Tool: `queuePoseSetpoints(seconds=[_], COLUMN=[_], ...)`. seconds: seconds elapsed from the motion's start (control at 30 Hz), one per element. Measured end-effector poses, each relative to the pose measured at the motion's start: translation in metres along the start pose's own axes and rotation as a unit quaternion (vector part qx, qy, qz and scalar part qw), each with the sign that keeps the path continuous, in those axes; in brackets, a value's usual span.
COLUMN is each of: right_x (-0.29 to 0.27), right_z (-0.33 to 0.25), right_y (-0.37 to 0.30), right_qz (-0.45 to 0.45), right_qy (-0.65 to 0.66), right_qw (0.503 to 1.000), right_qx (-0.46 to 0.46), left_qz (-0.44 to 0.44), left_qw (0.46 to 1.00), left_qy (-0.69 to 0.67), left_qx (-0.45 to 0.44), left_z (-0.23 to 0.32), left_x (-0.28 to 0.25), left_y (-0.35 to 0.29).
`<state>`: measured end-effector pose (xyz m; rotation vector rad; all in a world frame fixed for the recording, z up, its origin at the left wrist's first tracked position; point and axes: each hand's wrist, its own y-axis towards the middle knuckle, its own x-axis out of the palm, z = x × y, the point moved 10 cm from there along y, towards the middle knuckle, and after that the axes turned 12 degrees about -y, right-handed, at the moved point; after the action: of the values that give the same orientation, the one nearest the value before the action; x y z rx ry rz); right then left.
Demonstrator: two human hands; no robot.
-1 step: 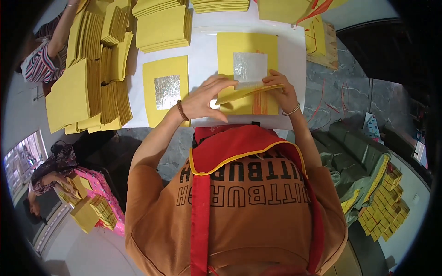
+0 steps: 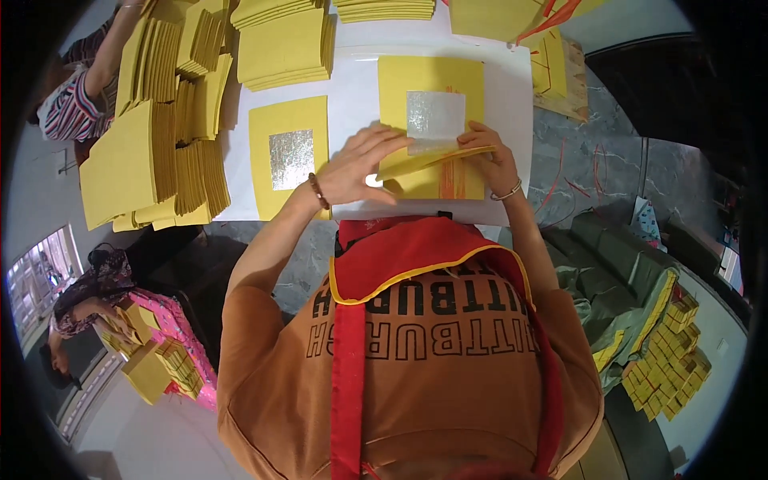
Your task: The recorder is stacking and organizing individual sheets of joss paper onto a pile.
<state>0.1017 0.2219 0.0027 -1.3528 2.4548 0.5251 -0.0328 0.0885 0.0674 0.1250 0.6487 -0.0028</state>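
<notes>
A stack of yellow paper (image 2: pixel 392 88) lies on the white table in front of me, with a silver foil square (image 2: pixel 436 112) on it. Over its near part a folded yellow sheet (image 2: pixel 436 161) is raised, seen nearly edge-on. My right hand (image 2: pixel 492 162) grips the folded sheet's right end, fingers curled round it. At its left end, my left hand (image 2: pixel 360 166) has its fingers stretched out and the thumb spread apart; firm contact with the sheet does not show. Beside my left wrist lies another yellow sheet (image 2: pixel 260 152) bearing a foil square (image 2: pixel 291 160).
Folded yellow stacks (image 2: pixel 280 48) fill the table's far and left sides. Red ribbon (image 2: pixel 552 22) hangs at the far right. A person in a striped sleeve (image 2: pixel 76 104) works at the far left; another person (image 2: pixel 96 288) handles yellow paper lower left. Yellow bundles (image 2: pixel 664 368) are piled lower right.
My left thumb has shifted very slightly. Otherwise both hands and the folded sheet hold almost the same place.
</notes>
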Motion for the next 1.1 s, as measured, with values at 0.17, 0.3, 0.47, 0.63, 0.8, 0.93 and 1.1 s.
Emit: queuePoseSetpoints(seconds=[0.17,0.3,0.47,0.63,0.8,0.93,1.1], right_x=[-0.008,-0.024,0.0,0.0,0.003,-0.015,-0.016], right_z=[-0.017,-0.074,-0.075,-0.032,0.0,0.0,0.001], right_y=[0.009,0.005,-0.011,-0.017,-0.012,-0.007,-0.004], right_qz=[-0.005,-0.012,-0.121,-0.064,0.043,0.128,0.139], right_qy=[0.01,-0.164,-0.022,0.005,0.109,-0.015,-0.116], right_qw=[1.0,0.983,0.989,0.982,0.962,0.963,0.96], right_qx=[-0.006,-0.08,-0.079,0.176,0.248,0.238,0.216], left_qz=[0.035,0.061,0.049,0.129,0.175,0.173,0.182], left_qw=[0.988,0.972,0.997,0.955,0.924,0.887,0.885], left_qy=[0.148,0.201,0.039,-0.1,-0.171,-0.249,-0.247], left_qx=[0.04,0.105,0.045,-0.248,-0.295,-0.35,-0.351], left_z=[0.001,0.036,0.019,-0.049,-0.063,-0.079,-0.086], left_x=[0.003,-0.009,0.008,0.007,0.006,0.014,0.014], left_y=[0.003,-0.007,-0.025,-0.021,-0.009,-0.012,-0.009])
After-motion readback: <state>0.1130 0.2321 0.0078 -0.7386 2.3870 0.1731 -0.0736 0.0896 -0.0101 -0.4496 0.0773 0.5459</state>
